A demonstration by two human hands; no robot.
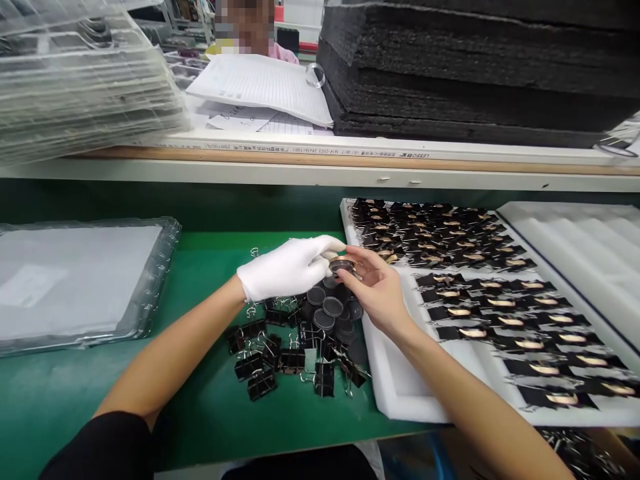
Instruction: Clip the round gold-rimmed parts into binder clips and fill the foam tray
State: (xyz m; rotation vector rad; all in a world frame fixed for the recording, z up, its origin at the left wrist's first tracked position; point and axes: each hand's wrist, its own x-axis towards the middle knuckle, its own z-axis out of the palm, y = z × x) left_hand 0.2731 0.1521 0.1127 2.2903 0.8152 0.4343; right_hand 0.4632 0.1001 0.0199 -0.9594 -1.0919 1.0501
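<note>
My left hand [290, 267], in a white glove, has its thumb and fingers closed on a small round dark disc with a gold-coloured rim [342, 264]. Bare, my right hand [377, 283] grips the same disc from the other side with curled fingers. Below both hands lies a heap of round black discs [333, 307]. Several black binder clips [293, 360] with wire handles are scattered on the green table [210, 427] beside the heap. To the right, a white foam tray [395, 393] bears rows of black clips [510, 321] with gold-edged pieces in them.
At the left lies a clear plastic tray stack [80, 280] with a white sheet inside. A shelf edge [300, 170] crosses behind, bearing clear plastic trays [85, 87], papers [265, 87] and thick black foam sheets [475, 73]. Another person [250, 33] is beyond it.
</note>
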